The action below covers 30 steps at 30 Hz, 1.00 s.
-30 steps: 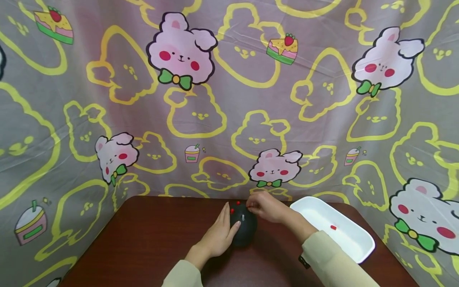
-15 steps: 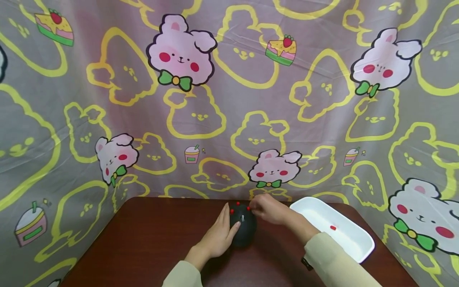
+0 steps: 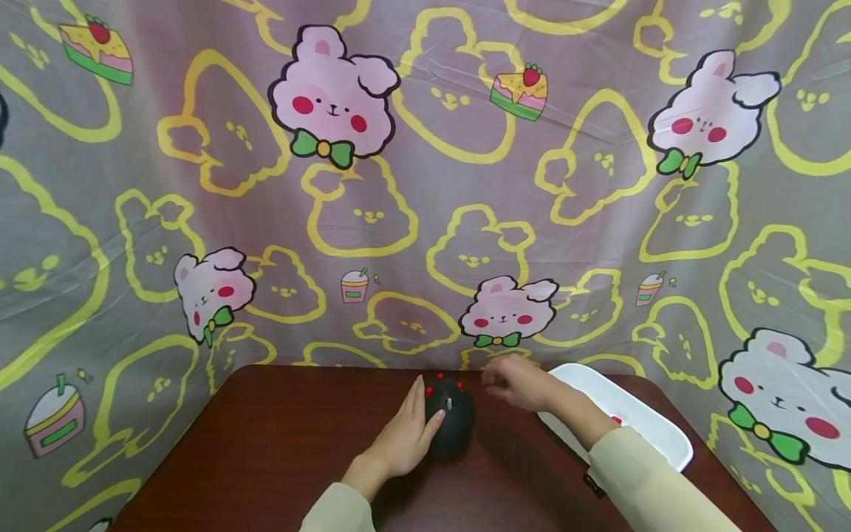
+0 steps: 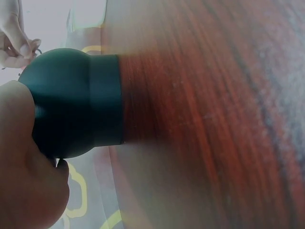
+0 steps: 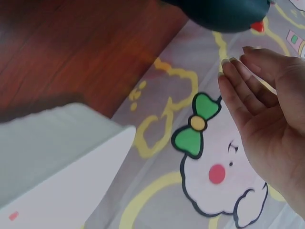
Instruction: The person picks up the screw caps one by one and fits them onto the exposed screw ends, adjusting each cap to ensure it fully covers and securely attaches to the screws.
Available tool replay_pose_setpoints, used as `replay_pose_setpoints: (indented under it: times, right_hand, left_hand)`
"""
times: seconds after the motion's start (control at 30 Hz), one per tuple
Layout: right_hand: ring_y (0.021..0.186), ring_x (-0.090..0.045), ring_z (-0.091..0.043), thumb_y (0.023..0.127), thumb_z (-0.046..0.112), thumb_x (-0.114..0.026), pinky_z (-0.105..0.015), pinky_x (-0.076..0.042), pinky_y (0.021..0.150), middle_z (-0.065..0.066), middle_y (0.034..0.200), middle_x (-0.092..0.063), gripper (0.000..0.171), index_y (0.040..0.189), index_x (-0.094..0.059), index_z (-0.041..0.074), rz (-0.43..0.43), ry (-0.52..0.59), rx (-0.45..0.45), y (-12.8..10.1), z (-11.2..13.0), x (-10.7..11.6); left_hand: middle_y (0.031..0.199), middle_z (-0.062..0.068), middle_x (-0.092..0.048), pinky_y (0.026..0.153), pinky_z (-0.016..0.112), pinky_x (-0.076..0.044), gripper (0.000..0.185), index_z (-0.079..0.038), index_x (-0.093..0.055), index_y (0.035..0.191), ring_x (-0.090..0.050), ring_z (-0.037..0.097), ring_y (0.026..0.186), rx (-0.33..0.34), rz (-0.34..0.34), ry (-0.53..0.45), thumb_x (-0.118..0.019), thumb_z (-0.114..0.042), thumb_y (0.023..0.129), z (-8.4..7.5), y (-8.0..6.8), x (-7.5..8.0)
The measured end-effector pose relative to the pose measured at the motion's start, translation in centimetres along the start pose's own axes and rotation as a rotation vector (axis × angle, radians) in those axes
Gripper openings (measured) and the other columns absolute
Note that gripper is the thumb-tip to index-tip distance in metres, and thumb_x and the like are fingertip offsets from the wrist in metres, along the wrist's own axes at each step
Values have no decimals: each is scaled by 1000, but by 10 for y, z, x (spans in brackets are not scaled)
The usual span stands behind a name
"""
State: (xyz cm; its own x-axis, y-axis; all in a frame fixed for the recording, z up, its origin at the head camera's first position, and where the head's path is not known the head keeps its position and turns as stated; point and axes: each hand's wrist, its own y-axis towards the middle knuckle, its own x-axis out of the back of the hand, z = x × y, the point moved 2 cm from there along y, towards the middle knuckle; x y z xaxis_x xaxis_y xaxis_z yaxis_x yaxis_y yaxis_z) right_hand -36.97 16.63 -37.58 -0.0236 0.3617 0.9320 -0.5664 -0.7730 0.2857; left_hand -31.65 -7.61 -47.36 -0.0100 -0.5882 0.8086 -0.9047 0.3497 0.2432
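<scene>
A black, rounded holder (image 3: pixel 450 423) is being steadied upright on the brown table (image 3: pixel 266 451) by the left hand (image 3: pixel 402 437), whose palm and fingers are being pressed against its left flank, with the thumb laid on its front; the fingers look mostly straight, wrapped only lightly. Red pins (image 3: pixel 442 376) are being carried on the holder's crown. The right hand (image 3: pixel 521 383) is being held in the air just to the right of that crown, between the holder and the white tray (image 3: pixel 654 436), touching neither. The pins are therefore lying to the left of the right hand and a little below it, and the tray to its right and lower; the holder's long axis is standing vertical. The right hand is the nearer one to both pins and tray.

In the head view the right hand is blurred, so its fingers cannot be read there. In the right wrist view they are being shown extended and close together, palm bare, with nothing seen between them. A small red pin (image 5: pixel 14 215) is being shown lying in the tray. The holder's flat-sided base (image 4: pixel 106 99) is being shown only by the left wrist view.
</scene>
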Motion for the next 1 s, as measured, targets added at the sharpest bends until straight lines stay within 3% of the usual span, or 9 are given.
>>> replay_pose_setpoints:
  times: [0.2,0.7,1.0]
  right_hand:
    - [69,-52,-8,85,-2,-75,-29,-49,64,10,72,-58,17,78,-68,11,-2,-27,-49,-12,-16,15]
    - [71,-59,-6,86,-5,-72,-30,-52,63,5,78,-65,11,85,-70,6,45,-55,-138,-53,-44,39]
    - [70,-58,-14,79,-7,-70,-32,-51,62,-3,77,-66,12,82,-70,4,39,-95,-168,-73,-75,38]
  left_hand:
    - [171,19,-2,122,53,-23,84,3,-3,162,-10,33,157,-10,-6,-5,-31,-56,109,-1,1,2]
    - [171,18,0,122,50,-23,86,1,-2,163,-8,32,157,0,5,-2,-29,-59,108,1,1,2]
    - [171,18,-2,122,51,-24,86,3,-3,163,-10,33,157,2,1,-11,-30,-58,108,0,0,1]
